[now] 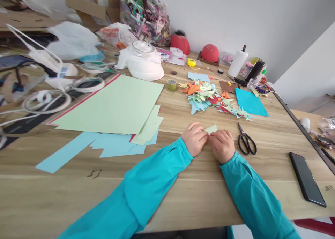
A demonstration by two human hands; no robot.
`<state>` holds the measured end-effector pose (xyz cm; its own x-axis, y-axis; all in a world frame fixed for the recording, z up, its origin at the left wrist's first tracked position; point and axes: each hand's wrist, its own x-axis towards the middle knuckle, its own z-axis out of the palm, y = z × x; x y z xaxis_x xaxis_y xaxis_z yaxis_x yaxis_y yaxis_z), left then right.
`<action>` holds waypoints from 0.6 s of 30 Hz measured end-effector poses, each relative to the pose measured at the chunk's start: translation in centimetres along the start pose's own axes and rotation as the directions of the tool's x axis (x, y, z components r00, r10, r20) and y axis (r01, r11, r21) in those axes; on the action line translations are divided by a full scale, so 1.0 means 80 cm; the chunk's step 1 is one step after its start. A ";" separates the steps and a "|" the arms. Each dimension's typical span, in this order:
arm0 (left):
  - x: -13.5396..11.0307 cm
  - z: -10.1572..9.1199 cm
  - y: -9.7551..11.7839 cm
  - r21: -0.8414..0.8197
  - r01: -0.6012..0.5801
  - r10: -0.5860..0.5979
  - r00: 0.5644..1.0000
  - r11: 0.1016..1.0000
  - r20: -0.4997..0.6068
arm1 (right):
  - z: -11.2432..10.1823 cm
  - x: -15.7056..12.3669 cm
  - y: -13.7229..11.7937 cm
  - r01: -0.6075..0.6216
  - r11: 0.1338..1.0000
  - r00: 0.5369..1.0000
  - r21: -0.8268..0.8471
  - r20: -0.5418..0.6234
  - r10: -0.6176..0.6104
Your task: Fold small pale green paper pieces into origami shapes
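Observation:
My left hand (194,138) and my right hand (222,144) meet on the wooden table (183,183), fingers curled and pinching a small pale green paper piece (211,128). Its pointed corner sticks out beyond my fingertips. Both arms wear teal sleeves. Black scissors (246,141) lie just right of my right hand. A heap of folded coloured paper shapes (209,99) sits beyond my hands.
Large pale green sheets (115,106) and light blue offcuts (78,148) lie to the left. A teal sheet (250,102), a thread spool (171,84), a white container (143,62), tape rolls (87,83), a paper towel roll (237,62) and a black phone (307,179) are also on the table.

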<state>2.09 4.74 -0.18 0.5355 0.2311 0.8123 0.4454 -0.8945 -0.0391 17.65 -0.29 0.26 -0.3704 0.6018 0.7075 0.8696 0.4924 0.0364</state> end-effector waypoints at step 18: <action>-0.010 -0.013 -0.050 0.139 0.040 -0.044 0.999 0.989 0.026 | -0.006 -0.001 0.008 -0.098 0.994 0.995 -0.055 -0.012 0.098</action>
<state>-0.86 7.71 -0.03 0.5336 0.2804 0.7979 0.5623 -0.8223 -0.0871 18.39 -0.31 0.56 -0.2799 0.6397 0.7158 0.9183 0.3960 0.0052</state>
